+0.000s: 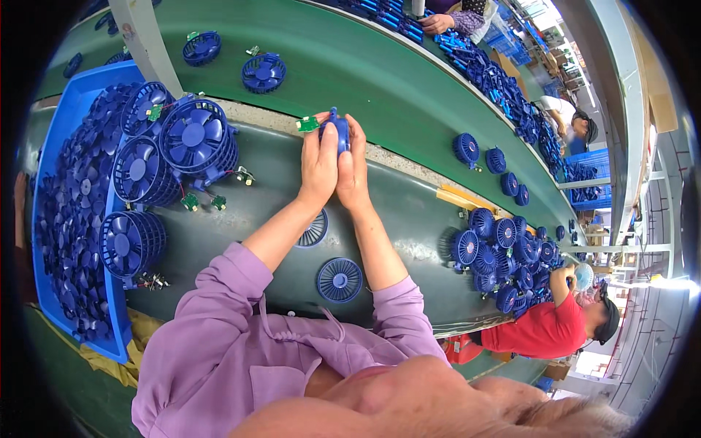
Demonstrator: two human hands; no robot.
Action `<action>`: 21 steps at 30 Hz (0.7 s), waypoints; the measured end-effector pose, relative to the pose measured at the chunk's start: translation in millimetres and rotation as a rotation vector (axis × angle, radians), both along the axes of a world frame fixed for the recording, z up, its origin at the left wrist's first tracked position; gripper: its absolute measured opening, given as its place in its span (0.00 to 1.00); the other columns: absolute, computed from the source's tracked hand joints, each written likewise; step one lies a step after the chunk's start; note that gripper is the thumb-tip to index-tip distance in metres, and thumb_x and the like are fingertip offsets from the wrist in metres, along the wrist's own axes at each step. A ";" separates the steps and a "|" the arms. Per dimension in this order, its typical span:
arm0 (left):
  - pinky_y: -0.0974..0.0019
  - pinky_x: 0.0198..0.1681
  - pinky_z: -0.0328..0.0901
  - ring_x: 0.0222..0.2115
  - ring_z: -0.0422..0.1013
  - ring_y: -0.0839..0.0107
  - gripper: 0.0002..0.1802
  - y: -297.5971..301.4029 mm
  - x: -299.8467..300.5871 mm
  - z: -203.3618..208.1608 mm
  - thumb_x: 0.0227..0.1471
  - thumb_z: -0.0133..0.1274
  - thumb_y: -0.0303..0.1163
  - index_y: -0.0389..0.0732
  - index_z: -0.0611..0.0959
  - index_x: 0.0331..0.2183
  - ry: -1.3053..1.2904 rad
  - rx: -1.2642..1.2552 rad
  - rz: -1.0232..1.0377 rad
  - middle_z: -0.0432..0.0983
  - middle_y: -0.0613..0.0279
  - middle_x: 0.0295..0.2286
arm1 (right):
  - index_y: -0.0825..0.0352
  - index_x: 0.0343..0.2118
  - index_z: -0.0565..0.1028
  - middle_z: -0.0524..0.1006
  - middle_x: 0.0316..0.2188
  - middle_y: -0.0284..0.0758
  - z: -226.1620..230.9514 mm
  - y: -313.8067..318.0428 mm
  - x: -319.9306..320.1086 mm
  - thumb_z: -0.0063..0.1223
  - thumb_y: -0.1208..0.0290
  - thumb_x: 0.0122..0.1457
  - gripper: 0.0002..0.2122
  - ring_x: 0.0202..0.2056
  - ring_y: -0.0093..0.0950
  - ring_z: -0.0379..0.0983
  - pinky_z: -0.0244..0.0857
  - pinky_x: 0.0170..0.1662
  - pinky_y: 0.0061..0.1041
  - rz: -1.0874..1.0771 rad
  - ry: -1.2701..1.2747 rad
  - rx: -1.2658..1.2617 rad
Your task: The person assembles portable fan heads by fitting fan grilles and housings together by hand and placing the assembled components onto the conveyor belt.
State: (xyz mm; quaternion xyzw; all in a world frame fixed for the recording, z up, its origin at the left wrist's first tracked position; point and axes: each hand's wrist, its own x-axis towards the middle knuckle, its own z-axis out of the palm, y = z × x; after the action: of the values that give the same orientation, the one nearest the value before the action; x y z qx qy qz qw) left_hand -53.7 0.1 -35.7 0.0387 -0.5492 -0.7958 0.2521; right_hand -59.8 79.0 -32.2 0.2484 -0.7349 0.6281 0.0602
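Pressed between my two palms is a small blue fan head, held edge-on above the far side of the dark work surface. My left hand closes on it from the left and my right hand from the right. A green circuit board sticks out beside my left fingertips. Below my wrists a round blue fan grille lies flat, and a second grille is partly covered by my left forearm. Blue fan housings with blades are stacked to my left, some with loose circuit boards.
A blue bin full of fan blades stands at far left. Beyond my hands runs a green conveyor carrying spaced fan heads. Many assembled fans pile up at right, near a person in red. A metal post rises at back left.
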 end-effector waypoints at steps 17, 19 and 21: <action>0.35 0.58 0.46 0.58 0.49 0.43 0.33 -70.9 -109.5 -25.0 0.49 0.55 0.36 0.38 0.65 0.55 -0.218 -0.991 0.690 0.54 0.47 0.56 | 0.66 0.51 0.70 0.67 0.55 0.45 29.1 62.6 22.8 0.63 0.66 0.46 0.27 0.57 0.44 0.60 0.52 0.60 0.40 -0.068 -0.021 0.539; 0.38 0.57 0.50 0.58 0.51 0.45 0.34 -84.9 -120.5 -40.3 0.48 0.55 0.34 0.37 0.64 0.55 -0.324 -1.043 0.661 0.54 0.48 0.56 | 0.62 0.56 0.66 0.59 0.59 0.47 32.8 39.4 52.6 0.69 0.55 0.37 0.40 0.61 0.46 0.53 0.49 0.62 0.43 0.306 0.167 0.648; 0.48 0.52 0.61 0.52 0.60 0.47 0.31 -75.1 -126.3 -33.1 0.48 0.53 0.31 0.37 0.65 0.54 -0.458 -1.010 0.551 0.61 0.48 0.53 | 0.62 0.58 0.63 0.57 0.60 0.46 24.0 40.1 73.8 0.65 0.46 0.36 0.44 0.62 0.48 0.50 0.47 0.62 0.45 0.453 0.227 0.808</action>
State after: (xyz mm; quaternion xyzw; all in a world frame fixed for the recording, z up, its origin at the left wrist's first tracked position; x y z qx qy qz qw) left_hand -180.0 -75.0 -68.8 0.2249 -0.8680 -0.3148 0.3114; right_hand 14.0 119.0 -8.2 0.4731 -0.8364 0.2581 -0.0998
